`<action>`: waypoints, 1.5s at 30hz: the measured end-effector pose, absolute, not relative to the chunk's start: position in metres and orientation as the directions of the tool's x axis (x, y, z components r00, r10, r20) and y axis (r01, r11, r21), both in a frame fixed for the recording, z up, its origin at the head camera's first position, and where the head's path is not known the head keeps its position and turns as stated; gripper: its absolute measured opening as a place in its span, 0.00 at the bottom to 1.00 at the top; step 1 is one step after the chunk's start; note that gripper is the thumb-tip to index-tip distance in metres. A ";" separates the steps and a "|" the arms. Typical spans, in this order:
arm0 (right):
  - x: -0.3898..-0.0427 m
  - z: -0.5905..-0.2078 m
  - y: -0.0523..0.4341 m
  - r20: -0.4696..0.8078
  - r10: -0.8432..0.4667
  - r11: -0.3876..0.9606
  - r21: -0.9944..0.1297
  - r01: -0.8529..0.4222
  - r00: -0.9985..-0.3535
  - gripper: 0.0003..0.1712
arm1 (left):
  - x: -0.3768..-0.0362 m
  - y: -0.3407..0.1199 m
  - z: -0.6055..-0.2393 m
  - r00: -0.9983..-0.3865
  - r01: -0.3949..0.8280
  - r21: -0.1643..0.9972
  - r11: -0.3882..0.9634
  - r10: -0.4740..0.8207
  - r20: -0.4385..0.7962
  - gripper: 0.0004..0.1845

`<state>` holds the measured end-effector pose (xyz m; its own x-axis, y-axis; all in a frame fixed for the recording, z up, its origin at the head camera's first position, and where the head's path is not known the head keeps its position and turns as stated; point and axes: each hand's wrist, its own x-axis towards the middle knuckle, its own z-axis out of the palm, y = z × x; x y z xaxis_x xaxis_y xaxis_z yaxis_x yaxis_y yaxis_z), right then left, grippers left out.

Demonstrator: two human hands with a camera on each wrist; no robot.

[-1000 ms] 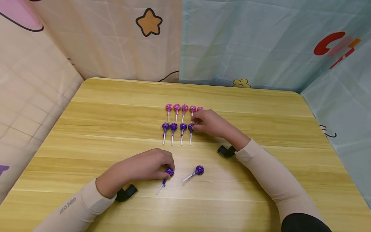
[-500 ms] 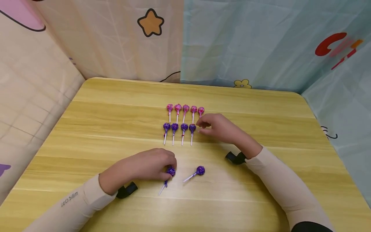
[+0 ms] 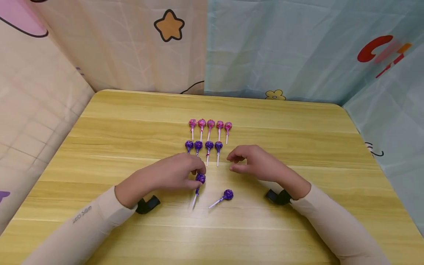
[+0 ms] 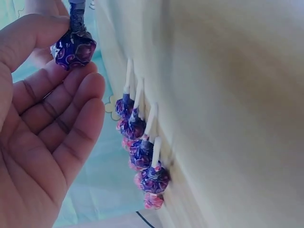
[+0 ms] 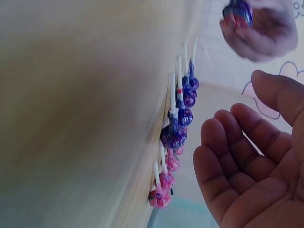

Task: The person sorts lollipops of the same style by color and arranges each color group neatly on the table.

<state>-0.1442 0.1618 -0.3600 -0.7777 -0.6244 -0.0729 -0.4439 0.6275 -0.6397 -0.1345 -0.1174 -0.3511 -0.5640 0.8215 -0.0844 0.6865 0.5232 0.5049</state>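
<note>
Between thumb and fingers my left hand (image 3: 175, 171) pinches a purple-wrapped lollipop (image 3: 200, 179) by its head, the white stick pointing down toward me. In the left wrist view that lollipop (image 4: 75, 52) is lifted off the table. My right hand (image 3: 255, 162) hovers right of the rows, fingers loosely bent, holding nothing; the right wrist view shows its palm (image 5: 266, 194) bare. Another purple lollipop (image 3: 228, 194) lies slanted on the table nearer me. A row of purple lollipops (image 3: 209, 145) lies below a row of pink lollipops (image 3: 211, 124); my left hand hides some purple sticks.
The wooden table (image 3: 298, 129) reaches back to a printed curtain (image 3: 251, 48) with a star and a flower. Curtains also stand at both sides. A black wrist-camera mount (image 3: 147, 204) sits under the left wrist, with a similar mount (image 3: 277, 197) under the right.
My left hand has lifted the purple lollipop and carried it forward toward the rows. My right hand has drawn back from the purple row's right end, toward me and to the right.
</note>
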 end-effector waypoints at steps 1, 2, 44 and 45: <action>-0.141 -0.360 0.162 -0.075 -0.626 0.626 -0.641 -0.444 -0.776 0.13 | -0.137 -0.116 -0.350 -0.564 0.690 0.504 0.519 0.823 -0.076 0.06; -0.139 -0.360 0.163 -0.079 -0.629 0.625 -0.643 -0.442 -0.774 0.13 | -0.140 -0.115 -0.349 -0.562 0.692 0.507 0.513 0.824 -0.066 0.06; -0.095 -0.367 0.162 -0.083 -0.719 0.565 -0.647 -0.512 -0.690 0.09 | -0.210 -0.062 -0.353 -0.670 0.623 0.572 0.533 0.741 0.039 0.12; -0.094 -0.368 0.161 -0.080 -0.721 0.563 -0.647 -0.514 -0.688 0.08 | -0.211 -0.060 -0.354 -0.670 0.627 0.562 0.539 0.741 0.037 0.12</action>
